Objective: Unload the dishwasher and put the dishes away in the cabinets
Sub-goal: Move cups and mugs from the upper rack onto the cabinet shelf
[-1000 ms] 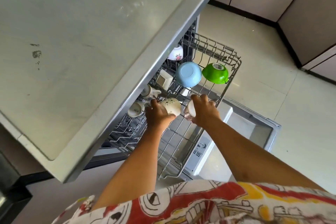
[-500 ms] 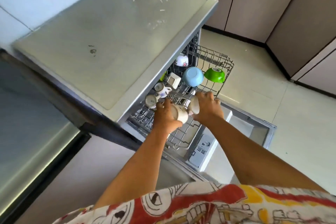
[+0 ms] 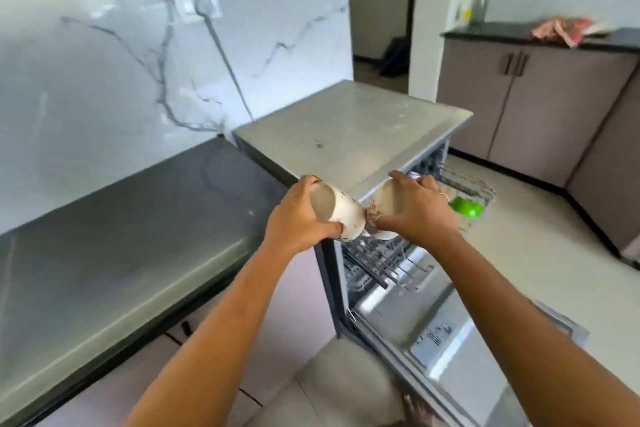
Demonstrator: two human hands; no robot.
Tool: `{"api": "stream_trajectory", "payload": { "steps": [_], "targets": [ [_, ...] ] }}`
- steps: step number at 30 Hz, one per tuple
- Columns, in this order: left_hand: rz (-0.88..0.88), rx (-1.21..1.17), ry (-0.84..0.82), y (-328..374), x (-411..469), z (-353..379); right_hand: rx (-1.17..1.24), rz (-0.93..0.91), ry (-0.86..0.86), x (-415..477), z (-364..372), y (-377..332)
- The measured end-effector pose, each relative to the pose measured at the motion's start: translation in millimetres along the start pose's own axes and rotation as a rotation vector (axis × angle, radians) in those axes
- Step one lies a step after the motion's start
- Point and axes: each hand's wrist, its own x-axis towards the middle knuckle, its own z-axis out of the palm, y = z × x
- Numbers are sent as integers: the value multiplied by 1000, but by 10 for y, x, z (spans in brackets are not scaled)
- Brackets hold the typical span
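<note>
Both hands are up in front of the dishwasher (image 3: 349, 135), each with a cup. The left hand (image 3: 294, 222) has its grip clamped round the left cup (image 3: 343, 215), thumb under and fingers over the rim. That cup lies on its side with the mouth facing back at the camera. The right hand (image 3: 420, 213) has its grip wrapped over the right cup (image 3: 382, 206), which is tipped the same way and has some red print on it. The cup bottoms look like they're touching, but it's blurry. Both are in the air over the front corner of the dishwasher, above the pulled-out rack (image 3: 476, 185). A green bowl (image 3: 465, 209) sits in the rack at 3 o'clock from the right hand. The door (image 3: 440, 319) hangs open at 5 o'clock. A dark table (image 3: 138, 218) is at 9 o'clock and the cabinets (image 3: 540, 107) at 2 o'clock.
</note>
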Motion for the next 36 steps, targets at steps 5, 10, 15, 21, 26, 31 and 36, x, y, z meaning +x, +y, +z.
{"api": "stream_trajectory", "payload": {
  "steps": [5,10,15,21,26,31,36],
  "targets": [
    [-48,21,255,-116,-340,-963,146,-224,39,-108,-182,-939],
    [-112,64,446,-246,-520,-1733,293,-411,64,-53,-293,-1739],
    [-160,142,591,-256,-590,-2399,417,-605,91,89,-428,-2416],
    [-148,247,804,-103,-572,-3145,611,-836,130,325,-709,-3118],
    [-139,285,1022,124,-463,-3745,746,-991,193,581,-1024,-3745],
    [-125,405,1122,307,-237,-4278,789,-1101,267,868,-1277,-4348],
    [-72,501,1147,346,127,-4883,839,-1124,359,1219,-1446,-4924]
  ]
}}
